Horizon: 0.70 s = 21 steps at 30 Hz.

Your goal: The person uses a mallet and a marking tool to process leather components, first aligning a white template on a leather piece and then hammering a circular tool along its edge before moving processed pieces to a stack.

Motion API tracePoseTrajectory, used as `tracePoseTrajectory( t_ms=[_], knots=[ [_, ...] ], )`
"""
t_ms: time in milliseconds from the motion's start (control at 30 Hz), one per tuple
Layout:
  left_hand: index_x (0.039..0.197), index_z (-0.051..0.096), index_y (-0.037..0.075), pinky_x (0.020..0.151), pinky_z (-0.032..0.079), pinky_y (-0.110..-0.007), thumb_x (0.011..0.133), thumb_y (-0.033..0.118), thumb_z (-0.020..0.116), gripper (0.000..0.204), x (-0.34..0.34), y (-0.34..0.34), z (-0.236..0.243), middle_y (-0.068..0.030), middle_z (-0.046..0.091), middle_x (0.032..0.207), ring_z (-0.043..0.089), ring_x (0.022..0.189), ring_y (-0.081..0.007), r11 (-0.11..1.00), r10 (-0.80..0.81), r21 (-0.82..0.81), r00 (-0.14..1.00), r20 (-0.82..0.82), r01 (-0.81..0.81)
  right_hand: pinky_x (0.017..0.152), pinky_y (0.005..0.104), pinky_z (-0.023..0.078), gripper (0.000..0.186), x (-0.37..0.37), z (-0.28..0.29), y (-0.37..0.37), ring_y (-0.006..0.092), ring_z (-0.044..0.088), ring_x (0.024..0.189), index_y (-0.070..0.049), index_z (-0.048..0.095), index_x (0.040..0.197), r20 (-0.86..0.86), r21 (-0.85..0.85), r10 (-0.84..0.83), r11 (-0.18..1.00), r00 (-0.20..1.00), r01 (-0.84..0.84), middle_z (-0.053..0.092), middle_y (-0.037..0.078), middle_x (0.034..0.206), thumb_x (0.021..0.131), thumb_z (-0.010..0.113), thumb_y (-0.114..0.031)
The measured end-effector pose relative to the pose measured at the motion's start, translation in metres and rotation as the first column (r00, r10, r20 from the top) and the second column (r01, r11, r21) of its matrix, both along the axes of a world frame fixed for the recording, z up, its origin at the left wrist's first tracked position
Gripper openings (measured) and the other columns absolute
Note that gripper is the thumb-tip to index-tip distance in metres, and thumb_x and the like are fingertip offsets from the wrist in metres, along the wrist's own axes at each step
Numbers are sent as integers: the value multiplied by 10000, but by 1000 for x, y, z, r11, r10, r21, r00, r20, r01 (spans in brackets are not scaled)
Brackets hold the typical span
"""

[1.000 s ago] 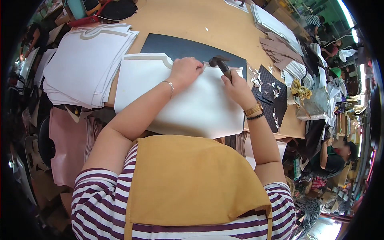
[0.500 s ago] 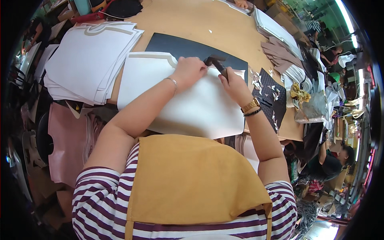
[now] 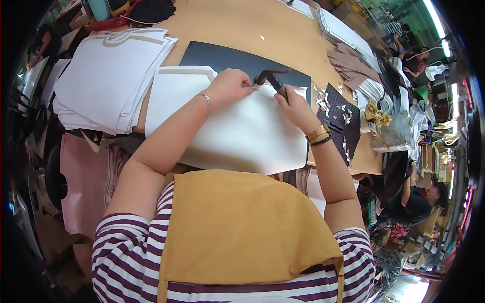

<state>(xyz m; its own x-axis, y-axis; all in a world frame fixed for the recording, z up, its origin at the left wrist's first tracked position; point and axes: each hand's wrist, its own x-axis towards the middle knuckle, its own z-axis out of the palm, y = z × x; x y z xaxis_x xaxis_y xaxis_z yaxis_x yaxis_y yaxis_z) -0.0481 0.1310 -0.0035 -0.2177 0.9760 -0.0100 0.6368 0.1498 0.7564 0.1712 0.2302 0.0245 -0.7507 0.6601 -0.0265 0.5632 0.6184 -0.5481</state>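
Note:
A large white sheet (image 3: 227, 141) with a grey-bordered notch along its far edge lies on a dark board (image 3: 212, 55). My left hand (image 3: 228, 88) is curled at that edge, fingertips pinched on a thin folded bit of it. My right hand (image 3: 294, 106) grips the handle of a hammer (image 3: 268, 74), whose dark head is low over the edge, just beside my left fingertips. Whether the head touches the sheet I cannot tell.
White cut pieces (image 3: 106, 81) are stacked at left, pink pieces (image 3: 81, 187) below them. White stacks (image 3: 343, 35), brown strips (image 3: 348, 63) and scraps on a quilted dark sheet (image 3: 336, 136) lie at right on the tan table (image 3: 242, 25). Other people (image 3: 419, 202) work at the sides.
The hammer head has shifted left toward my left fingertips since one second ago, and my right hand has moved slightly left. My left hand has shifted a little, still at the edge.

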Motion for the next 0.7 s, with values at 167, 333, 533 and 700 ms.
tracePoseTrajectory(
  t_ms=[167, 333, 533, 700],
  knots=[
    [840, 730, 85, 717, 518, -380, 831, 204, 717, 120, -1, 0, -22, -55, 694, 876, 662, 785, -288, 940, -44, 302, 932, -360, 161, 707, 474, 498, 310, 1, 0, -6, 445, 640, 799, -10, 510, 1022, -78, 8, 26, 1000, 997, -26, 662, 234, 859, 985, 565, -312],
    [839, 729, 98, 694, 507, -383, 836, 219, 719, 121, 0, -1, -26, -39, 692, 858, 663, 784, -267, 928, -8, 332, 902, -432, 168, 707, 496, 500, 311, -2, 10, -9, 443, 647, 793, -10, 511, 1030, -62, 111, 77, 991, 995, -69, 662, 252, 840, 980, 574, -310],
    [863, 727, 93, 764, 472, -380, 845, 215, 715, 124, -14, -14, -4, -39, 690, 857, 653, 793, -258, 995, -18, 100, 995, -94, 27, 685, 502, 507, 321, -1, 7, -7, 448, 653, 774, -4, 515, 1043, 63, 89, 68, 993, 996, -73, 662, 259, 813, 981, 574, -313],
    [826, 717, 115, 813, 387, -370, 837, 182, 708, 69, -17, -18, -8, -16, 669, 849, 631, 823, -209, 954, -142, 186, 901, -409, 235, 669, 510, 503, 317, -7, 12, -17, 455, 646, 754, -8, 513, 1029, -11, 85, 60, 995, 998, -59, 655, 260, 789, 982, 573, -316]
  ],
)
